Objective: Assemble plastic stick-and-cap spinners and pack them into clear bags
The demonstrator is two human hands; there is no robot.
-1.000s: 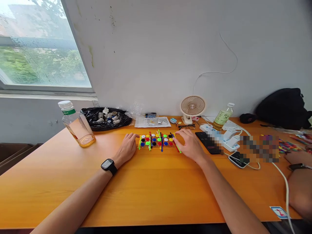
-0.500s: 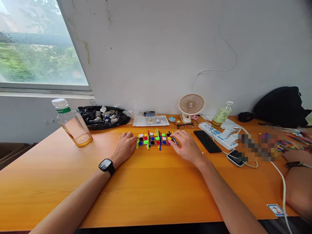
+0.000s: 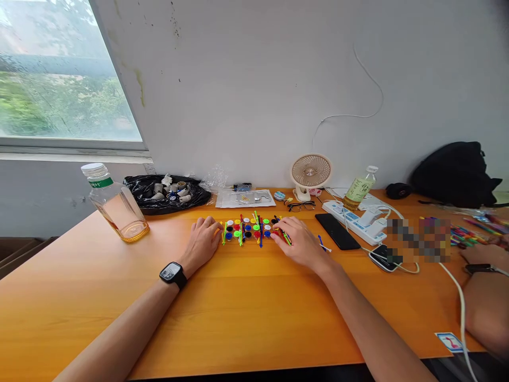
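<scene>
Rows of small coloured round discs [image 3: 248,228], with thin plastic sticks [image 3: 261,233] lying across them, make a strip on the table in front of me. At the strip's left end, my left hand [image 3: 202,241] rests with bent fingers, its fingertips gripping the edge. My right hand [image 3: 301,240] is at the other end, thumb and forefinger closing around green and red sticks [image 3: 286,236]; the exact contact is partly hidden by the hand. Just right of that hand, a blue stick [image 3: 322,243] and a white one lie on the table.
Left stands a large bottle [image 3: 119,212]. Behind are a black bag [image 3: 135,199] of grey rolls, a clear packet [image 3: 238,199], glasses [image 3: 301,206] and a fan [image 3: 310,172]. Right lie a phone [image 3: 338,231], a power strip [image 3: 358,222], a drink bottle [image 3: 360,191] and cables; a co-worker's arm [image 3: 487,297] is beyond.
My right hand has shifted slightly at the right end, and a green and red stick now shows in place of a blue one. A blue stick and a white one appear beside it.
</scene>
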